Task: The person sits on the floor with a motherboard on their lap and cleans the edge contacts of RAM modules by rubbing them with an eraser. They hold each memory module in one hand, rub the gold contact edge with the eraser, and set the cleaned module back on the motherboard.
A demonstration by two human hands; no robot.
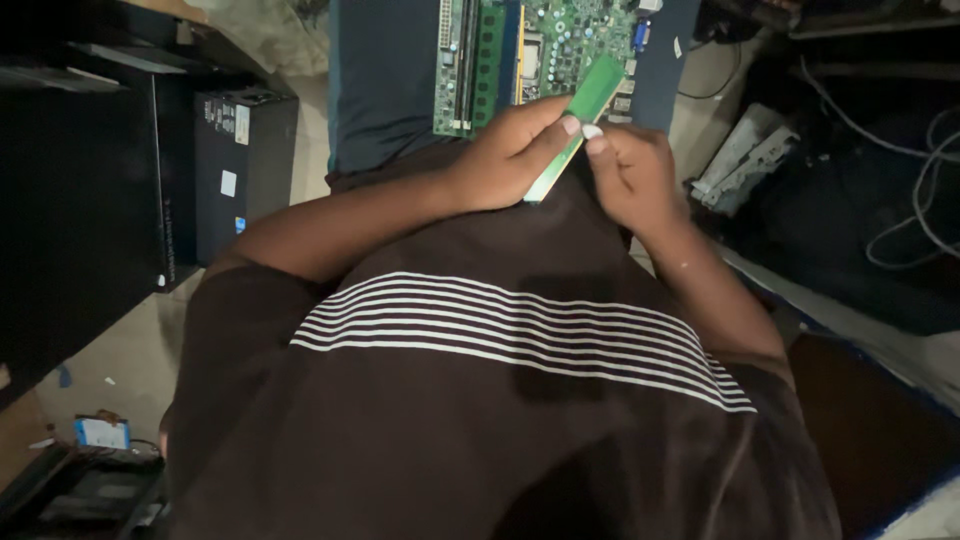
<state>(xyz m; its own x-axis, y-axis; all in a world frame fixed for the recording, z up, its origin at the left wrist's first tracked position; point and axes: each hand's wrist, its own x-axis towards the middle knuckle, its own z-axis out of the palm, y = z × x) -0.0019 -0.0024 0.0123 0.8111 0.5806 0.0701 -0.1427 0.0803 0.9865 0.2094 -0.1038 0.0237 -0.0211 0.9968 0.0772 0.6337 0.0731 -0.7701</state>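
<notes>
- Dim light over a cramped work corner; a pale floor (110,350) shows at left.
- Black computer cases (245,165) stand along the left side.
- White cables (915,215) trail over what may be dark equipment at right.

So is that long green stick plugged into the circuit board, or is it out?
Out. Both hands, left and right, hold the green memory stick above the circuit board, clear of its slots.

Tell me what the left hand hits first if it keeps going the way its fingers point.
The left hand, gripping the green memory stick, points up-frame toward the motherboard on the lap. It would probably meet that board's near edge first, though depth is unclear.
</notes>
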